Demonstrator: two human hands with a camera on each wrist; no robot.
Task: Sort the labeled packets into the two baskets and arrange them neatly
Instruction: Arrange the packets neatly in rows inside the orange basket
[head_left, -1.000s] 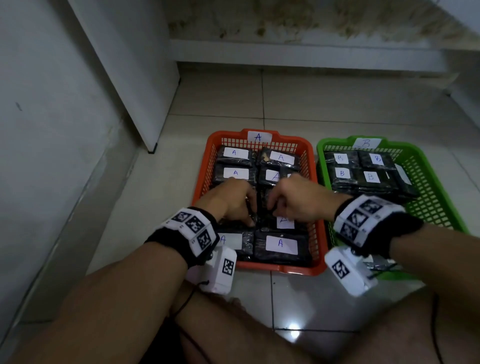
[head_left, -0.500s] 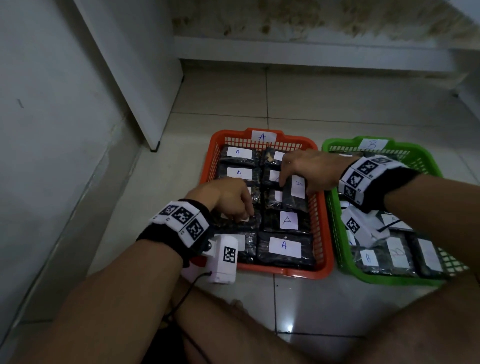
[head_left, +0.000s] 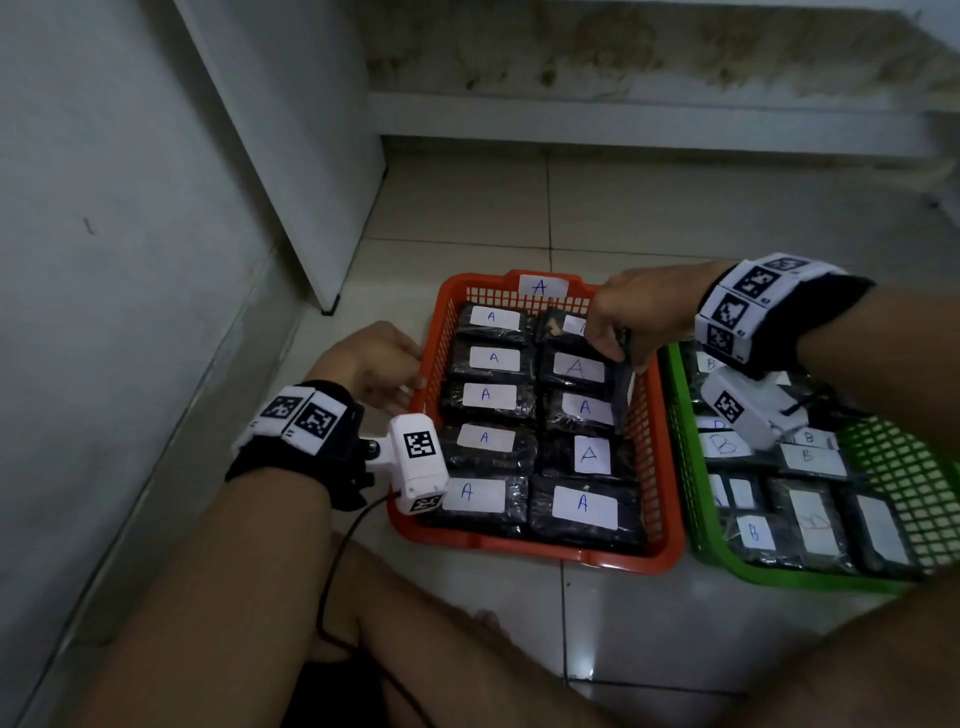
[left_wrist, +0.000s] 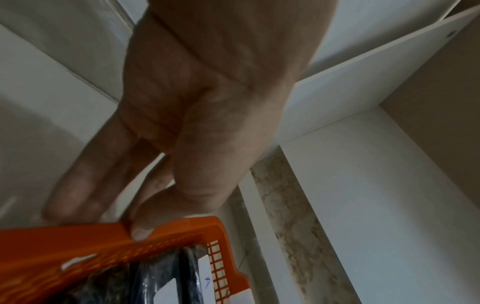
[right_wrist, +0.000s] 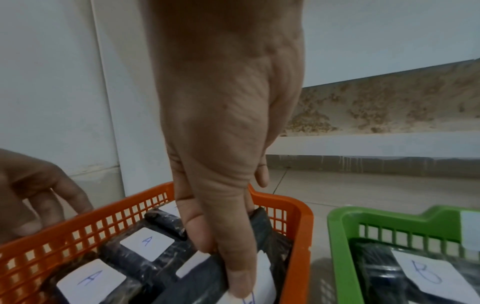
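An orange basket (head_left: 519, 548) marked A holds two columns of dark packets with white A labels (head_left: 493, 358). To its right a green basket (head_left: 805, 582) holds several B packets (head_left: 810, 457). My right hand (head_left: 618, 358) is over the orange basket's far right corner and pinches a dark packet (head_left: 621, 400) that stands on edge against the right wall. The right wrist view shows its thumb and fingers (right_wrist: 233, 267) clamped on that packet (right_wrist: 262, 228). My left hand (head_left: 384, 369) is at the orange basket's left rim. There its thumb (left_wrist: 140, 232) presses the rim (left_wrist: 78, 246) and its fingers lie outside the wall.
A white panel (head_left: 285, 156) stands at the left and a stained ledge (head_left: 623, 119) runs along the back. Pale floor tiles (head_left: 467, 208) lie beyond the baskets. My bare legs (head_left: 467, 654) and a black cable (head_left: 332, 571) are in front of the orange basket.
My right hand went from the orange basket's middle to its far right corner with a packet turned on edge. My left hand left the packets and took the left rim.
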